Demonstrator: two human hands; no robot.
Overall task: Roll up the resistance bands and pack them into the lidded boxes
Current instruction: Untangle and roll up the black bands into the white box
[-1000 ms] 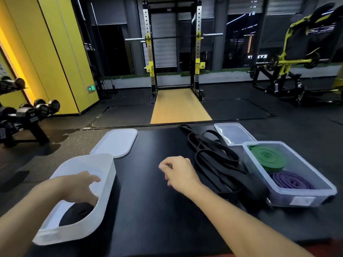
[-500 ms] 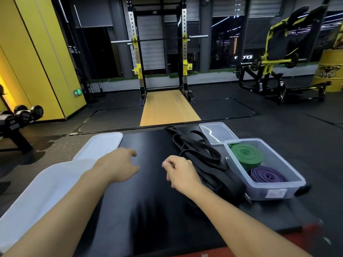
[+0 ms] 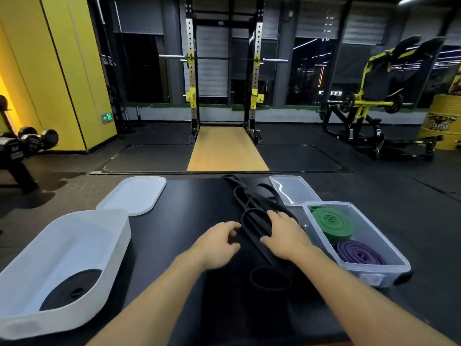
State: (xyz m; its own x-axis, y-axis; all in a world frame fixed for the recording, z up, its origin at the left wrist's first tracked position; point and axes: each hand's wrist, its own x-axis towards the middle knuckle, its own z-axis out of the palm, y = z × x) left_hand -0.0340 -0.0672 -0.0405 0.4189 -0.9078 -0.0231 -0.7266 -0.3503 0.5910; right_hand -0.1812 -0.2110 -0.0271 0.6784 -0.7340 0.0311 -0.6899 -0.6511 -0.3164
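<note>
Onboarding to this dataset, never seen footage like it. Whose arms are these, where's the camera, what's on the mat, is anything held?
No machine here: a person works bare-handed; the one camera sits on their head, looking forward and down. On the black mat lie loose black bands, a white box holding a rolled black band, and a clear box with a green roll and a purple roll. Beyond the boxes lie a white lid and a clear lid. The right hand grips the loose bands; the left hand is at their edge, too blurred to tell if it holds.
</note>
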